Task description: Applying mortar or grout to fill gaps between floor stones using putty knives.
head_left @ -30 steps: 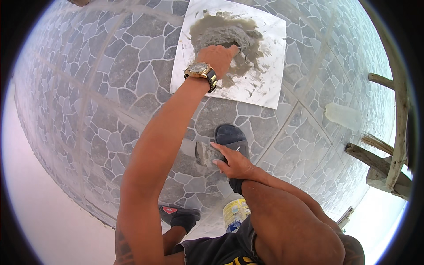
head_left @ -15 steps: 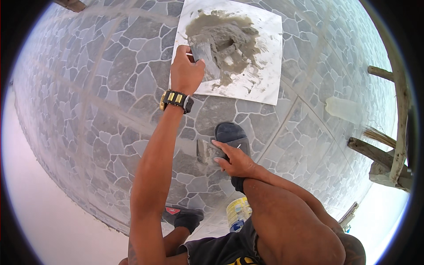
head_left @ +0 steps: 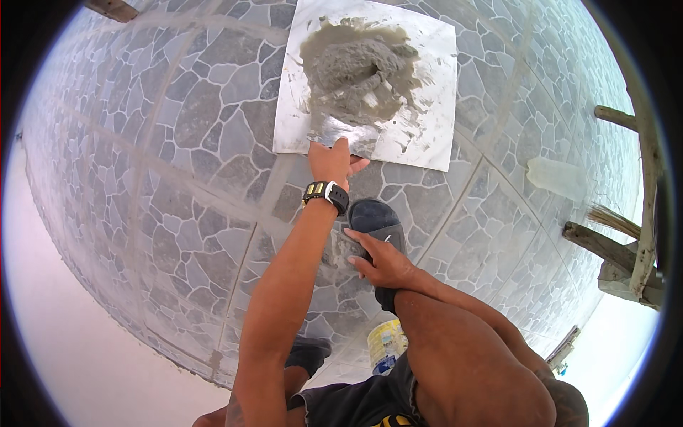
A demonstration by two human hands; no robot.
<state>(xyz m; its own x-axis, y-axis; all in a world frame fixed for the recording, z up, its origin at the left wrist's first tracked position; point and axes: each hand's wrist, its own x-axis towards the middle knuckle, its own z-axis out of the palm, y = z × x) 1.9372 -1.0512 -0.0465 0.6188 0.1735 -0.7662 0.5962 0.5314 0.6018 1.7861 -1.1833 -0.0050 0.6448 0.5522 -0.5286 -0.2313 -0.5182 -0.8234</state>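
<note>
My left hand (head_left: 331, 162), with a watch on its wrist, is closed on a flat metal scraper (head_left: 343, 133). Its wide, shiny blade lies at the near edge of a white marbled tile (head_left: 427, 146). A heap of wet grey mortar (head_left: 356, 60) is on the tile, just beyond the blade, with smears around it. Beside my dark shoe (head_left: 372, 212), my right hand (head_left: 388, 262) pinches a mortar-smeared flat blade (head_left: 336, 250) between thumb and fingers. The palm hides any handle.
Grey stone-pattern flooring (head_left: 206, 114) surrounds me. A yellow-and-white bucket (head_left: 386, 345) stands near my knee. At the right are a translucent plastic container (head_left: 555, 178), a wooden frame (head_left: 646, 164) and rough wooden pieces (head_left: 601, 245). A wood end (head_left: 112, 8) shows at the upper left.
My left hand has drawn the scraper from the tile's left side toward me and rightward, to the near edge. The blade has turned. My right hand has barely moved.
</note>
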